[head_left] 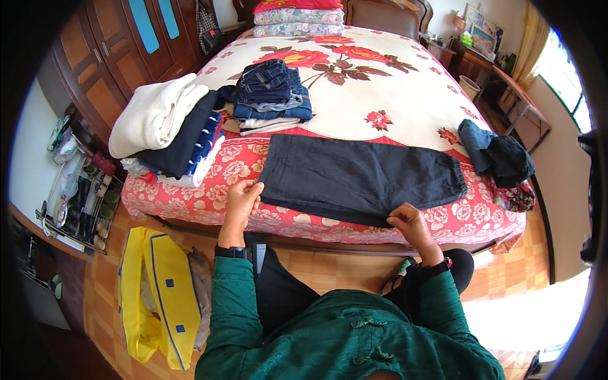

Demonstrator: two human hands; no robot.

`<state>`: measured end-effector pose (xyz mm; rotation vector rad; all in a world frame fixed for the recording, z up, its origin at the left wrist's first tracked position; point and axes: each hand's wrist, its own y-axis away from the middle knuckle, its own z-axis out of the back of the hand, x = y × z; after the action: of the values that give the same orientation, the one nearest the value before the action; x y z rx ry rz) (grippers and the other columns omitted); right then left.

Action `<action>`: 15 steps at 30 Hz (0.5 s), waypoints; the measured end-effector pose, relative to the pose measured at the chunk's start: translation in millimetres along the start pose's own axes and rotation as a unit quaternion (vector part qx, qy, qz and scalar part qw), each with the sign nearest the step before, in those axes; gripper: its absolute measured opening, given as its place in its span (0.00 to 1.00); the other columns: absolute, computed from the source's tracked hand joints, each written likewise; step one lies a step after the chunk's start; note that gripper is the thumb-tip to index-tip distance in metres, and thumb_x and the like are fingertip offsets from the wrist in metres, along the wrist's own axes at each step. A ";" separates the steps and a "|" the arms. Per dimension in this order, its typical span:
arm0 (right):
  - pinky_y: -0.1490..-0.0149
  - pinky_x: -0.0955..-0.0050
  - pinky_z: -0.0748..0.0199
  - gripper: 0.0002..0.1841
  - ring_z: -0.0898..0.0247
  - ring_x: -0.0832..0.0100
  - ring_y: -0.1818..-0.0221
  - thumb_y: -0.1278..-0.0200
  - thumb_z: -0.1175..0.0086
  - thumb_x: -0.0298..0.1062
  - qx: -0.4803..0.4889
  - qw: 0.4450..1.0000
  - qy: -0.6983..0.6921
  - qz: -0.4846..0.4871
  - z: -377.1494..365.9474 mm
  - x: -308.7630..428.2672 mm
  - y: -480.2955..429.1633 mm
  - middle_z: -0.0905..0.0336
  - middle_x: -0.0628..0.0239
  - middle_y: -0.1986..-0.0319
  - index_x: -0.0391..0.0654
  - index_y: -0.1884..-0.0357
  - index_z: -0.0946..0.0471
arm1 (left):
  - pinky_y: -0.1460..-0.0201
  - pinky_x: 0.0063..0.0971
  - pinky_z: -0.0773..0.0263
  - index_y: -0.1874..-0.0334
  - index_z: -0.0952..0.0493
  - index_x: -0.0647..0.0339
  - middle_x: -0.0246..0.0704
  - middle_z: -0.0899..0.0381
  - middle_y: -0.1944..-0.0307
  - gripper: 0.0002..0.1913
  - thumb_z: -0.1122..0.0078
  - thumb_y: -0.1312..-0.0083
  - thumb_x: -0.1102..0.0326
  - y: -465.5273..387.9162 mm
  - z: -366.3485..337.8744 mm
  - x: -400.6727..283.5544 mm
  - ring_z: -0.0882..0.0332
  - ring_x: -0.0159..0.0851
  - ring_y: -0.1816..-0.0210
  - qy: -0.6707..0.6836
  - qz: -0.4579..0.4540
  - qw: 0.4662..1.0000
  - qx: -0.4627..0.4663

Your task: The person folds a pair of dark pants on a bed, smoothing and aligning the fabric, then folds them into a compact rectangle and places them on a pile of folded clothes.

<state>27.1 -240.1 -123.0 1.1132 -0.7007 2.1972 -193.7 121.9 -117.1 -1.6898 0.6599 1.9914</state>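
A pair of dark trousers [351, 173], folded lengthwise, lies across the near edge of the bed [332, 230], its elastic cuff pointing right. My left hand [244, 197] pinches the left end at its near corner. With thumb and fingers, my right hand [411, 225] grips the near edge, right of the middle. Beyond the trousers is a stack of folded jeans and other clothes [273, 95]. To the left stands a taller pile with a white knitted garment [152, 114] on top.
Crumpled dark and blue garments [498, 152] lie at the bed's right corner. An open yellow bag [161, 294] stands on the floor at left, near a shoe rack [85, 204]. Folded floral bedding [298, 19] is stacked at the bed's far end. A wardrobe [114, 52] stands at left.
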 end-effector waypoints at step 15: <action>0.68 0.77 0.31 0.09 0.31 0.81 0.74 0.39 0.38 0.31 0.029 0.996 -0.056 -0.062 5.5 -7.2 -12.8 0.22 0.69 0.77 0.34 0.66 0.19 | 0.55 0.32 0.29 0.65 0.22 0.55 0.28 0.25 0.67 0.06 0.44 0.44 0.71 67.9 -118.4 -32.3 0.25 0.38 0.59 -0.401 -0.562 0.716 0.102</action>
<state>42.4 -236.7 -123.7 1.2820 -0.6015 2.0757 -138.5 -5.4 -96.5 -0.5758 -0.4160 1.3517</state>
